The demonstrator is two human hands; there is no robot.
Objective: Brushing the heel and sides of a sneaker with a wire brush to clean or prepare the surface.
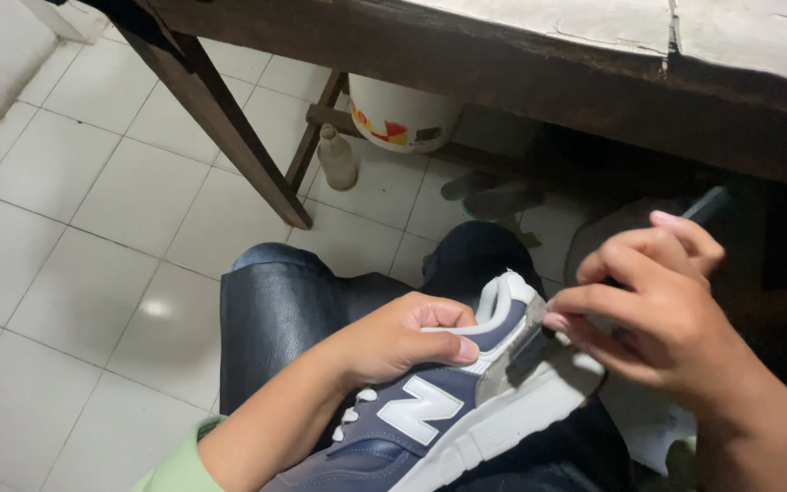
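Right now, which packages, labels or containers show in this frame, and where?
Bucket: under the table, round, white with a red and yellow label.
Bottle: on the floor beside the bucket, small, pale, capped.
Shoe: on the lap, navy and white, white logo patch on its side.
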